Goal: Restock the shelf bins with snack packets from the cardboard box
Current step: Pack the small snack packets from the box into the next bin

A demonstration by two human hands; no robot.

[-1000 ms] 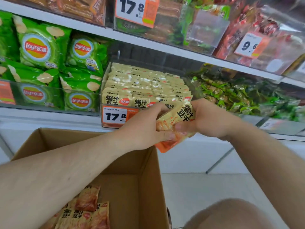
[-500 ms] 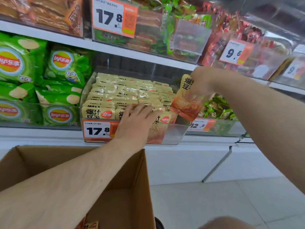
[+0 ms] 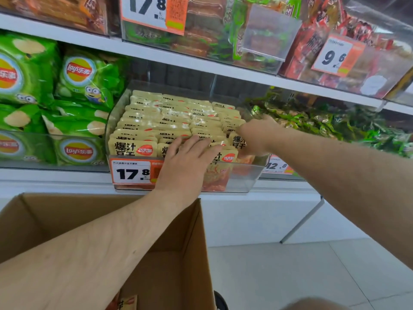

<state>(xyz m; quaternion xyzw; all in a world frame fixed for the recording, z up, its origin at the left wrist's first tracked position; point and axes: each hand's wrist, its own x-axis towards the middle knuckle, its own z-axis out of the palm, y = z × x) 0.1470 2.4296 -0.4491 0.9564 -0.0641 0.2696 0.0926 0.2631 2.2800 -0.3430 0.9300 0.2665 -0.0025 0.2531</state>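
A clear plastic shelf bin [image 3: 243, 182] holds several rows of beige snack packets [image 3: 169, 117] standing upright. My left hand [image 3: 190, 157] lies flat with straight fingers on the front row of packets. My right hand [image 3: 257, 135] grips one snack packet [image 3: 238, 142] and has it down at the bin's front right corner, among the others. Below, the open cardboard box [image 3: 55, 215] stands under my left forearm. A packet or two [image 3: 127, 302] show at its bottom; the rest of the inside is hidden by my arm.
Green crisp bags [image 3: 85, 77] fill the bin to the left and green wrapped snacks [image 3: 324, 121] the bin to the right. Another shelf [image 3: 201, 61] of bins hangs close above. A price tag [image 3: 131, 173] covers the bin's front left. Pale floor tiles [image 3: 290, 276] lie to the right of the box.
My right hand has brought the packet down from above the bin's right side into its front right corner. My left hand has stayed flat on the front packets. The view has moved closer.
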